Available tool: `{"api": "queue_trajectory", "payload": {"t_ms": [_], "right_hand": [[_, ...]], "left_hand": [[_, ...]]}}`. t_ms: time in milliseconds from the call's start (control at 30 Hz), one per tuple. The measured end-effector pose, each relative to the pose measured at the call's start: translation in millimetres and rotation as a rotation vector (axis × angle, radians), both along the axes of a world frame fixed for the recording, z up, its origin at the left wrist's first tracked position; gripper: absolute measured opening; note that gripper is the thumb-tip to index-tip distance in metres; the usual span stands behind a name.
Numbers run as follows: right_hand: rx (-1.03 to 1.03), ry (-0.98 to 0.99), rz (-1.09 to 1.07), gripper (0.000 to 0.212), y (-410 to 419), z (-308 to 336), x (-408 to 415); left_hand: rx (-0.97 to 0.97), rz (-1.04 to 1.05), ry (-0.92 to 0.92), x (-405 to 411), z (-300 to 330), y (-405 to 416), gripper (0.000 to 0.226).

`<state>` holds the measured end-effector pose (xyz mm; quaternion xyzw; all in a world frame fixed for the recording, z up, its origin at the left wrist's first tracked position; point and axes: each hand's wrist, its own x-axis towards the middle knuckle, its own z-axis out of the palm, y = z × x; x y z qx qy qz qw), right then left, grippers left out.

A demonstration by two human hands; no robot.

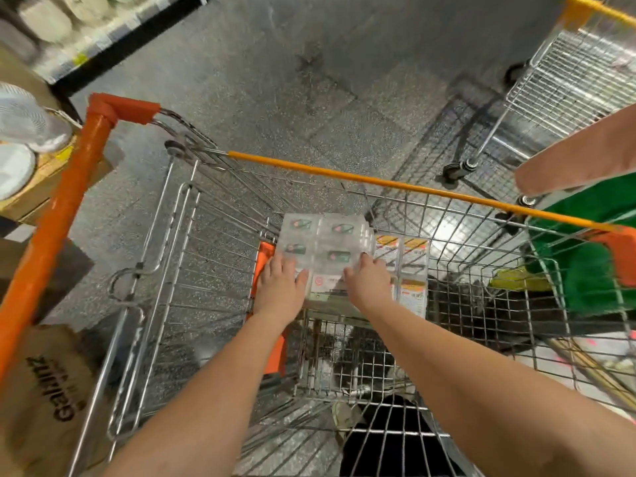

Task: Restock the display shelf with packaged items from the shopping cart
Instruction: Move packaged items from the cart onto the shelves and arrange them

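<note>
A silver wire shopping cart (378, 182) with an orange rim fills the view from above. At its far end lies a clear pack of small containers (323, 242) with green and red labels. Beside and under it are packs with orange and white labels (411, 270). My left hand (282, 285) holds the clear pack's near left edge, fingers on top and thumb at the edge. My right hand (366, 282) grips its near right edge the same way. The display shelf (69, 32), at the top left, is blurred and holds pale plates.
A second wire cart (568, 80) stands at the upper right. Another person's arm (578, 156) and green garment (592, 242) lean in from the right. A brown cardboard box (51, 401), a white fan (24, 122) and more boxes crowd the left side. The floor is grey.
</note>
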<state>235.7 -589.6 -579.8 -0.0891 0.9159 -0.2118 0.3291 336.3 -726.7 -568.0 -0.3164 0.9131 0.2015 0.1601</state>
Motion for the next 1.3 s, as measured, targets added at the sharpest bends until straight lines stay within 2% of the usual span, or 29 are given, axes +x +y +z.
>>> {"api": "queue_trajectory", "payload": {"t_ms": [67,200,333,400,467,533,667,833,1000,1300], "right_hand": [[0.020,-0.006,0.003,0.052,-2,5,-3],[-0.118,-0.150,-0.218,0.067,5,43,-5],[-0.297,-0.193,-0.228,0.037,29,98,0],[-0.414,-0.268,-0.295,0.023,46,126,2],[-0.537,-0.297,-0.372,0.018,65,156,3],[-0.615,-0.261,-0.430,0.018,86,190,2],[-0.687,-0.008,-0.436,0.016,147,269,-6],[-0.587,0.284,-0.430,0.021,230,337,-9],[-0.472,0.491,-0.530,0.020,316,363,-16],[-0.332,0.670,-0.681,0.017,496,381,-16]], "left_hand": [[0.089,0.039,-0.011,1,8,-5,0.051],[0.198,0.185,0.089,4,43,-7,0.044],[0.277,0.312,0.271,-2,96,10,0.028],[0.353,0.286,0.319,-14,132,29,0.024],[0.445,0.244,0.375,-27,170,50,0.021],[0.515,0.192,0.452,-43,206,72,0.019],[0.708,0.089,0.583,-76,274,128,0.016],[0.803,-0.127,0.604,-105,325,202,0.018],[0.806,-0.308,0.585,-126,354,290,0.020],[0.692,-0.620,0.564,-156,381,460,0.016]]}}
